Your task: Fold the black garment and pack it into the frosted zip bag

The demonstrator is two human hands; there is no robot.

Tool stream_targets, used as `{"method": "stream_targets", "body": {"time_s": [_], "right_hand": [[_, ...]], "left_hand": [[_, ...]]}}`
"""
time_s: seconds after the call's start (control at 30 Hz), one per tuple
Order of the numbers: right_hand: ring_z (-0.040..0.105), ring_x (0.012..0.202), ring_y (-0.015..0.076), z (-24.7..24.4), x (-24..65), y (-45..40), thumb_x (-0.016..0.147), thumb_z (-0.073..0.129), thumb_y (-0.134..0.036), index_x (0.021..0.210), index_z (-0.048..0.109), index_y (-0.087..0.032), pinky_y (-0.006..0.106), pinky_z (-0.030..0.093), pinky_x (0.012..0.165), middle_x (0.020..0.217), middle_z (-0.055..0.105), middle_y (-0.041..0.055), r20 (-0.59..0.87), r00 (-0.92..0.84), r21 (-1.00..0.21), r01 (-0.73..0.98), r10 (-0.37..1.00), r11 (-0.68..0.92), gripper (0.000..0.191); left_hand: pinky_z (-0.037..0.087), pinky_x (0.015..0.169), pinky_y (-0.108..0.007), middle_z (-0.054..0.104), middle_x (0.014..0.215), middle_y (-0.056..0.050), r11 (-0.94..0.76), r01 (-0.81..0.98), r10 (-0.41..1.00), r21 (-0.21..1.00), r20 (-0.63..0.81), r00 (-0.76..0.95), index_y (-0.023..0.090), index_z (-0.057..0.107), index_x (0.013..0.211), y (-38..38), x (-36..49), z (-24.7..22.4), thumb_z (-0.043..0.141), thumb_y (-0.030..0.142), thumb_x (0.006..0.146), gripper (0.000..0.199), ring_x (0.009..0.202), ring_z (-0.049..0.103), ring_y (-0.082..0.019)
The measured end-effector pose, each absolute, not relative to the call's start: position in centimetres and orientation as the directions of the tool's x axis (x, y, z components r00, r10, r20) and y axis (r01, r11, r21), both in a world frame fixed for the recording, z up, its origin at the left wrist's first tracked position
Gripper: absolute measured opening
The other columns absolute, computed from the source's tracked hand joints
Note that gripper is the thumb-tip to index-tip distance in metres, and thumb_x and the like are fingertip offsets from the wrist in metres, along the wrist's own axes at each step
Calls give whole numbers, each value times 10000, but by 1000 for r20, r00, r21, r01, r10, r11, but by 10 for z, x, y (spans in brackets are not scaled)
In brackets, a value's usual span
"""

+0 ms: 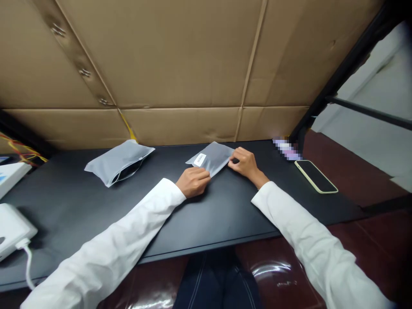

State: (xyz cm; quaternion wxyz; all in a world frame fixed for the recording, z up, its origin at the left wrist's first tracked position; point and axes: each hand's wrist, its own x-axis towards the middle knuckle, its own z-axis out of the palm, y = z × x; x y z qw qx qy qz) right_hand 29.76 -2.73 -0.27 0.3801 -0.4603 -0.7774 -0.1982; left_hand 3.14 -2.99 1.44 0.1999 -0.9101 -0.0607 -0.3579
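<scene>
A frosted plastic zip bag (210, 159) with a white barcode label lies flat on the black table (222, 214), holding something dark. My right hand (245, 165) pinches its right end between thumb and fingers. My left hand (193, 181) has its fingers on the bag's lower edge, covering that corner. A second frosted bag (118, 162) lies further left, with a dark item showing through its opening. Neither hand touches it.
A smartphone (316, 176) in a pale case lies face up to the right of my right hand. At the left stand a white power adapter (13, 227) with its cable and a white box (9, 176). Cardboard sheeting (161, 64) rises behind the table.
</scene>
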Motion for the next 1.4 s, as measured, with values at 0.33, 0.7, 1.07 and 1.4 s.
{"method": "stream_targets", "body": {"time_s": [0.33, 0.7, 1.07, 1.4], "right_hand": [[600, 712, 186, -7, 333, -20, 765, 589, -186, 662, 623, -210, 301, 444, 650, 716, 653, 29, 743, -71, -194, 928, 665, 317, 110], [606, 701, 152, -6, 329, -23, 720, 620, -151, 698, 644, -187, 297, 530, 666, 879, 654, 46, 672, 66, -503, 771, 738, 389, 48], [628, 752, 158, 8, 296, -38, 789, 662, -242, 889, 650, -197, 317, 572, 713, 901, 639, 38, 686, -62, -536, 632, 725, 560, 110], [577, 664, 135, 8, 269, -49, 812, 641, -221, 906, 660, -194, 278, 511, 649, 810, 626, 17, 644, -198, -514, 603, 739, 610, 99]], "left_hand": [[349, 541, -302, 500, 604, 2, -911, 324, 43, -256, 721, 691, 201, 445, 599, -26, 27, 12, 458, 118, 918, 330, 551, 443, -127], [412, 567, -260, 632, 745, -27, -891, 436, 189, -129, 766, 614, 187, 550, 743, -17, 17, 9, 518, 193, 925, 186, 613, 565, -121], [506, 617, -280, 682, 1092, -111, -819, 519, 221, -245, 700, 679, 189, 568, 1182, -11, 16, 6, 543, 226, 906, 279, 751, 677, -176], [427, 1019, -529, 482, 1440, -211, -819, 504, 258, -274, 609, 750, 146, 594, 1265, -11, 26, 13, 633, 367, 864, 459, 1306, 468, -376]]}}
